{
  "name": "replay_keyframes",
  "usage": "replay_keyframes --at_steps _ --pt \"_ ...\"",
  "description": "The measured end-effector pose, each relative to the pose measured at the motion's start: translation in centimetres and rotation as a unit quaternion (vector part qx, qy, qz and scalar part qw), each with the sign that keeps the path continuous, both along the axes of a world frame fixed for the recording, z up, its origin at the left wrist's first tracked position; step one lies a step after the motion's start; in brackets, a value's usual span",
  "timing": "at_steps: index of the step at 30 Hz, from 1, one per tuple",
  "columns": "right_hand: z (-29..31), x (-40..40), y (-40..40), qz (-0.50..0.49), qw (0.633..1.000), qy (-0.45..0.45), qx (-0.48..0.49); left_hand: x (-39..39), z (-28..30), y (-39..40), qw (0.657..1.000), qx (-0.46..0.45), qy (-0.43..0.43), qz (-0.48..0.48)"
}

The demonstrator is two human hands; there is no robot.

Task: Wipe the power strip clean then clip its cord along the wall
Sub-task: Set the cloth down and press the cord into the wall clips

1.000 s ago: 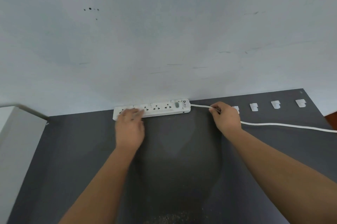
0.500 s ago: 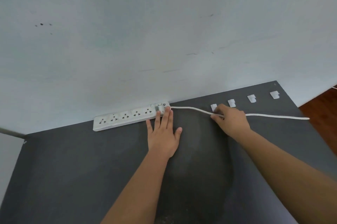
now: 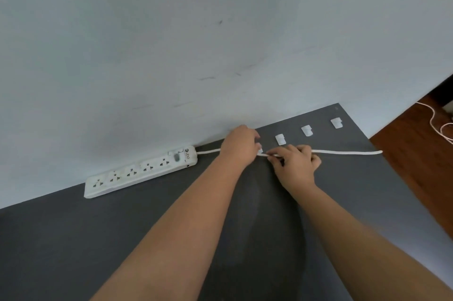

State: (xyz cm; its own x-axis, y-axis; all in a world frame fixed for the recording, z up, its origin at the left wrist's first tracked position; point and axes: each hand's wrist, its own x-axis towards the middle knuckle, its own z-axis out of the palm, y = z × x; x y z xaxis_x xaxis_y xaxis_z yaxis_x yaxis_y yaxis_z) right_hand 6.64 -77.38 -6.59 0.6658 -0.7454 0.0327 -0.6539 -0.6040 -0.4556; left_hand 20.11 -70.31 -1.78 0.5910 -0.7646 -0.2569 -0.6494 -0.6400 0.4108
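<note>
A white power strip lies on the dark grey surface against the pale wall. Its white cord runs right from the strip's end and off the surface's right edge. My left hand covers the first white clip, of which only a corner shows by my fingertips. My right hand pinches the cord just right of that clip. Three more white clips sit in a row further right, with no cord in them.
The pale wall rises directly behind the strip. Past the surface's right edge is a wooden floor, where a white cable lies in loops.
My left hand left the power strip's end and moved right onto the first clip. My right hand stayed on the cord beside it. The view shifted right.
</note>
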Motion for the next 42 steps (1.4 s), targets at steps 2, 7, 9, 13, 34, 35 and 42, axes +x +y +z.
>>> replay_keyframes --at_steps 2,7,9,13,34,35,42 --pt "0.0 -0.1 -0.3 0.012 1.000 0.003 -0.012 0.3 -0.4 -0.8 0.998 0.041 0.013 -0.035" --pt "-0.6 -0.6 -0.5 0.045 0.998 -0.015 -0.035 1.4 -1.2 -0.7 0.997 0.031 0.025 -0.072" --pt "-0.8 -0.7 -0.5 0.050 0.998 -0.026 -0.042 1.6 -1.4 -0.6 0.996 0.026 0.023 -0.080" --pt "-0.9 -0.7 -1.0 0.056 0.997 -0.033 -0.047 1.6 -1.9 -0.5 0.996 0.024 -0.006 -0.085" --pt "-0.7 -2.2 -5.6 -0.015 0.999 -0.004 -0.050 -1.4 -5.5 2.1 0.990 -0.134 -0.008 0.040" --pt "-0.6 -2.8 -6.4 -0.026 0.999 -0.009 -0.045 -1.4 -5.2 1.8 0.989 -0.138 -0.001 0.057" --pt "0.5 -2.8 -8.3 -0.025 0.999 -0.024 -0.037 -2.3 -3.7 -3.1 0.993 -0.119 -0.014 0.012"
